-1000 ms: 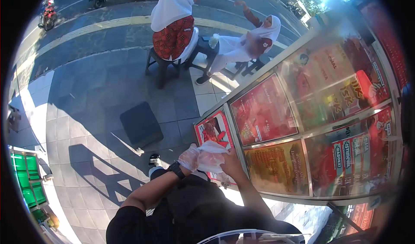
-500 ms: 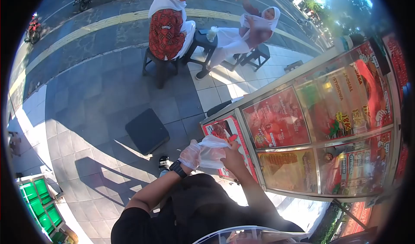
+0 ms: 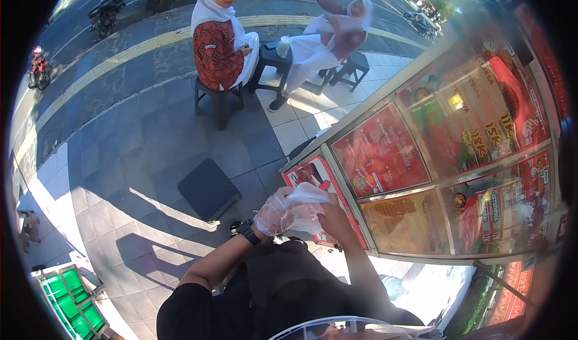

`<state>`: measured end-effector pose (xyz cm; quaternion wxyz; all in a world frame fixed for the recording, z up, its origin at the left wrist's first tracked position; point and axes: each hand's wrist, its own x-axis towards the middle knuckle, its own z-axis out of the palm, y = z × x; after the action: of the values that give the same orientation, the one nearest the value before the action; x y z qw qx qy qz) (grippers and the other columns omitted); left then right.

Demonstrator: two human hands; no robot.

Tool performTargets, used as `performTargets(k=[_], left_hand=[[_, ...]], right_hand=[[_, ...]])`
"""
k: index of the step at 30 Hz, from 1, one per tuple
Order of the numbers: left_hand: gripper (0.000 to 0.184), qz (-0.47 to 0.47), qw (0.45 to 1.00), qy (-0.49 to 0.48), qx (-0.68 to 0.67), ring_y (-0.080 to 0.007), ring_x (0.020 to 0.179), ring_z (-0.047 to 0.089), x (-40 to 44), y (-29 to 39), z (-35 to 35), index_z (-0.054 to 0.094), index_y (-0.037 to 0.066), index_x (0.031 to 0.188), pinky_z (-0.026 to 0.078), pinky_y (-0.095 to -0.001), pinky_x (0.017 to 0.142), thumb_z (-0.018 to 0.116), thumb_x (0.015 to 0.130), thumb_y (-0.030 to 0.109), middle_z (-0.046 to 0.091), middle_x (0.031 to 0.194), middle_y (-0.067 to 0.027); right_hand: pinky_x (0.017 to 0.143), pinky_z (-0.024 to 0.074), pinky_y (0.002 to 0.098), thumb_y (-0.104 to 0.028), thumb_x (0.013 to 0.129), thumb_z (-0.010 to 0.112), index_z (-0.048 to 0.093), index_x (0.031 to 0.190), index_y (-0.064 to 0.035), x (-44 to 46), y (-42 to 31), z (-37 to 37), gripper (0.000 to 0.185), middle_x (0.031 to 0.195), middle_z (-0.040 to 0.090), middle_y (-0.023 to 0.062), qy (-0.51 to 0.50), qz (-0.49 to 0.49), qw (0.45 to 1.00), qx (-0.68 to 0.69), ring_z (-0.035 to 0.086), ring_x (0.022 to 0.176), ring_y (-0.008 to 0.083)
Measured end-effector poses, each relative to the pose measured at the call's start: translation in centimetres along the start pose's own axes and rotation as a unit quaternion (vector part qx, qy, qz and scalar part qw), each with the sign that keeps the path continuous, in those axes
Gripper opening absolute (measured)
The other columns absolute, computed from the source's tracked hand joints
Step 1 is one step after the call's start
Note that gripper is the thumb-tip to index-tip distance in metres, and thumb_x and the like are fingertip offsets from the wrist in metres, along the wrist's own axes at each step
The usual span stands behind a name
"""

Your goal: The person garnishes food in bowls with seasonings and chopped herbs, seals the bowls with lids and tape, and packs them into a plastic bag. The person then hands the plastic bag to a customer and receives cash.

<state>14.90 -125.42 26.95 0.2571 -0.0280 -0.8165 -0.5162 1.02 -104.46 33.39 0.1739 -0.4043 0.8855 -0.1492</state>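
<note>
A clear plastic glove covers my left hand (image 3: pixel 274 215), which is closed on one side of a thin, translucent white plastic bag (image 3: pixel 306 206). My right hand (image 3: pixel 335 217), without a glove, pinches the bag's other side. The bag hangs bunched between both hands, above my dark apron and beside the stall's edge. A small red object (image 3: pixel 325 185) shows just above my right fingers; what it is I cannot tell. A black watch (image 3: pixel 248 232) is on my left wrist.
A stall with glass panels and red menu posters (image 3: pixel 382 150) stands at the right. A black stool (image 3: pixel 209 188) is on the pavement ahead. Two people (image 3: pixel 218 51) sit on stools further off. A green-panelled crate (image 3: pixel 73 304) lies at lower left, and motorcycles (image 3: pixel 103 16) stand by the road.
The view has shifted, and the nearer seated person has turned toward the camera. My left hand has moved slightly further over the bag, which looks more bunched.
</note>
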Motion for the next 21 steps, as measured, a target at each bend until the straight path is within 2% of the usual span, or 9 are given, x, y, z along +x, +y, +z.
performTargets(k=[3, 4, 5, 6, 12, 14, 16, 20, 21], left_hand=[[0.055, 0.066, 0.983, 0.003, 0.169, -0.0352, 0.12, 0.063, 2.9, 5.5, -4.8, 0.066, 0.014, 0.137, 0.053, -0.0477, 0.102, 0.081, 0.087, 0.028, 0.052, 0.147, -0.015], [0.069, -0.077, 0.964, 0.137, -0.213, -0.0353, 0.129, 0.058, 2.8, 5.8, -5.2, 0.059, 0.013, 0.145, 0.049, -0.051, 0.108, 0.082, 0.086, 0.041, 0.049, 0.153, -0.0153], [0.084, -0.205, 0.767, 0.25, -0.554, -0.0353, 0.138, 0.053, 3.4, 6.0, -5.7, 0.053, 0.012, 0.152, 0.045, -0.0543, 0.114, 0.083, 0.085, 0.054, 0.046, 0.158, -0.0155], [0.114, 0.143, 0.749, 0.227, -0.606, -0.0398, 0.148, 0.044, 4.4, 6.5, -6.5, 0.034, 0.013, 0.163, 0.039, -0.0568, 0.122, 0.081, 0.078, 0.073, 0.038, 0.165, -0.0165], [0.121, 0.138, 0.743, 0.226, -0.615, -0.039, 0.152, 0.04, 4.0, 5.0, -7.5, 0.026, 0.017, 0.166, 0.033, -0.0613, 0.125, 0.073, 0.076, 0.084, 0.037, 0.167, -0.0177], [0.119, 0.16, 0.744, 0.216, -0.612, -0.039, 0.152, 0.039, 4.0, 5.4, -8.0, 0.026, 0.018, 0.167, 0.032, -0.0627, 0.125, 0.071, 0.078, 0.084, 0.037, 0.166, -0.0181], [0.119, 0.169, 0.743, 0.215, -0.611, -0.0391, 0.152, 0.039, 4.1, 5.6, -8.4, 0.025, 0.018, 0.167, 0.032, -0.0626, 0.125, 0.071, 0.079, 0.083, 0.037, 0.166, -0.0182], [0.116, 0.193, 0.743, 0.213, -0.604, -0.0395, 0.153, 0.039, 4.1, 5.8, -9.2, 0.027, 0.018, 0.166, 0.032, -0.0625, 0.125, 0.07, 0.08, 0.083, 0.037, 0.166, -0.0185], [0.116, 0.195, 0.744, 0.214, -0.602, -0.0395, 0.153, 0.039, 4.2, 5.8, -9.4, 0.027, 0.018, 0.166, 0.032, -0.0625, 0.125, 0.07, 0.08, 0.083, 0.037, 0.166, -0.0185]], right_hand=[[0.095, 0.0571, 0.0512, -0.009, 0.086, 0.075, 0.067, 0.12, 0.0, -0.2, 1.0, -0.7, 0.037, 0.144, 0.047, 0.0246, 0.037, 0.02, 0.999, 0.006, 0.067, 0.11, 0.0457], [0.094, 0.0567, 0.0515, -0.008, 0.086, 0.074, 0.068, 0.117, 0.001, -0.8, 1.3, -0.5, 0.033, 0.143, 0.048, 0.0248, 0.06, 0.023, 0.998, 0.01, 0.067, 0.111, 0.046], [0.093, 0.0561, 0.0508, -0.009, 0.086, 0.075, 0.069, 0.111, 0.0023, -0.8, 1.6, -0.6, 0.028, 0.143, 0.05, 0.0231, 0.081, 0.015, 0.996, 0.025, 0.068, 0.111, 0.0451], [0.093, 0.0561, 0.0508, -0.009, 0.086, 0.075, 0.069, 0.111, 0.0023, -1.3, 2.0, -0.6, 0.028, 0.143, 0.05, 0.0231, 0.082, 0.018, 0.996, 0.026, 0.068, 0.111, 0.0451], [0.099, 0.0525, 0.0413, -0.019, 0.09, 0.076, 0.068, 0.116, 0.0025, -2.0, -1.3, -6.4, 0.035, 0.127, 0.061, 0.0198, 0.167, -0.119, 0.972, 0.112, 0.066, 0.115, 0.0384], [0.089, 0.0549, 0.0399, -0.023, 0.097, 0.072, 0.068, 0.114, -0.0026, -2.5, -3.0, -8.2, 0.026, 0.119, 0.064, 0.0116, 0.274, -0.187, 0.896, 0.296, 0.066, 0.103, 0.0309], [0.092, 0.0519, 0.04, -0.026, 0.098, 0.07, 0.068, 0.117, -0.0055, -2.0, -3.9, -9.0, 0.028, 0.12, 0.065, 0.0093, 0.264, -0.214, 0.847, 0.409, 0.063, 0.106, 0.029], [0.102, 0.0399, 0.0401, -0.04, 0.105, 0.062, 0.066, 0.13, -0.017, -0.1, -5.4, -9.9, 0.035, 0.124, 0.065, 0.0, 0.174, -0.288, 0.535, 0.775, 0.051, 0.119, 0.0212], [0.104, 0.0405, 0.0412, -0.04, 0.105, 0.061, 0.063, 0.141, -0.0197, 0.1, -5.3, -9.3, 0.041, 0.14, 0.063, 0.0001, 0.158, -0.303, 0.513, 0.788, 0.051, 0.128, 0.0226]])
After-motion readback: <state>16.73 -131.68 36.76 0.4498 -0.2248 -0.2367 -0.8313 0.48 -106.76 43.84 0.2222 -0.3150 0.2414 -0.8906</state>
